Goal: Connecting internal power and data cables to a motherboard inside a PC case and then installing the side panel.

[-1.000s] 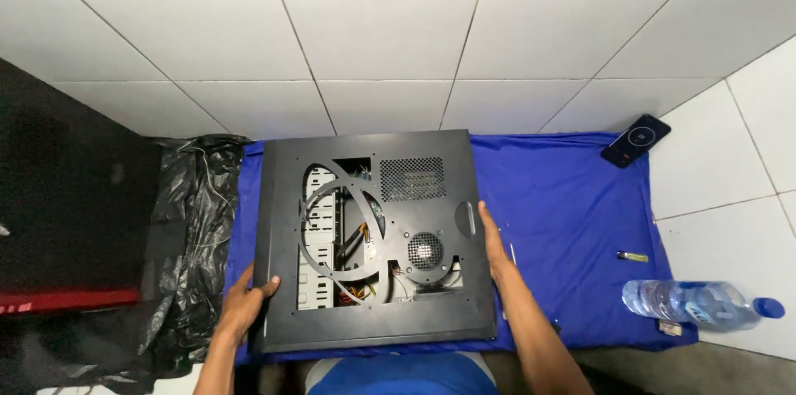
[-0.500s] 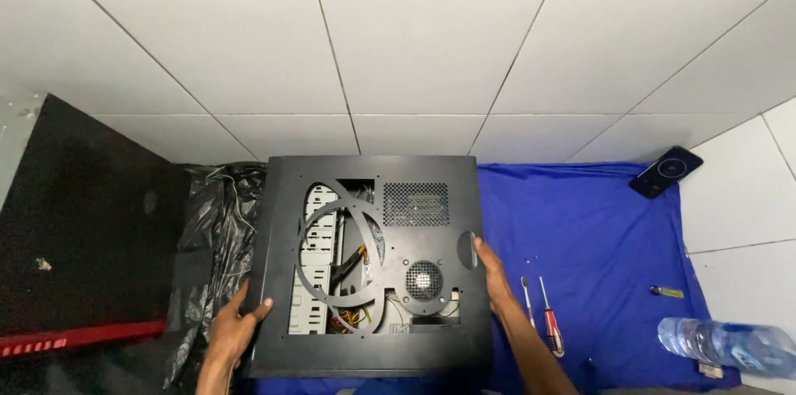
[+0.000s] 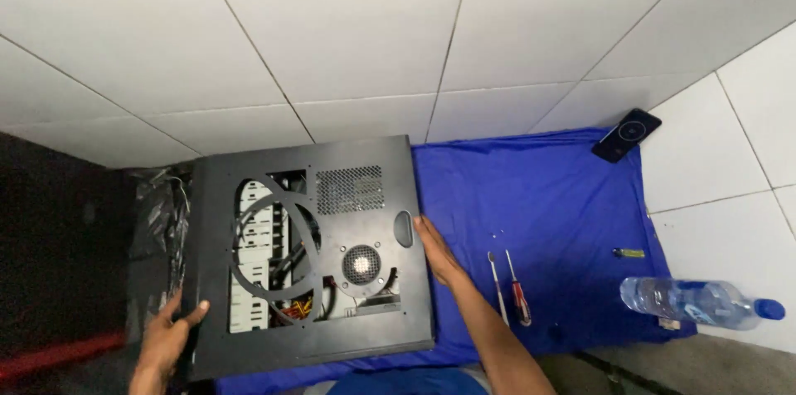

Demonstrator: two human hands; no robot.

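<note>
Gripping the near-left edge of a black metal computer case side panel with cut-outs and a mesh vent (image 3: 332,221), the person's left hand (image 3: 170,341) has its thumb over the top face and the other fingers curled beneath, out of sight. The right hand (image 3: 437,250) lies flat against the panel's right edge, fingers extended and together, pressing rather than clasping; nothing is enclosed in it. The panel sits over the open case, with white drive bays, coloured wiring and a small round fan visible through its openings. It rests partly on a blue cloth (image 3: 555,196) spread over the white tiled floor (image 3: 373,38).

Just right of the right forearm, two screwdrivers (image 3: 510,287), one with a red handle, lie side by side on the cloth. Further right, a clear plastic water bottle with a blue cap (image 3: 701,302) lies on its side at the cloth's edge, with a small yellowish object (image 3: 630,253) near it. To the panel's left sits crumpled black plastic sheeting (image 3: 162,213). At the cloth's far right corner lies a dark smartphone (image 3: 627,135).
</note>
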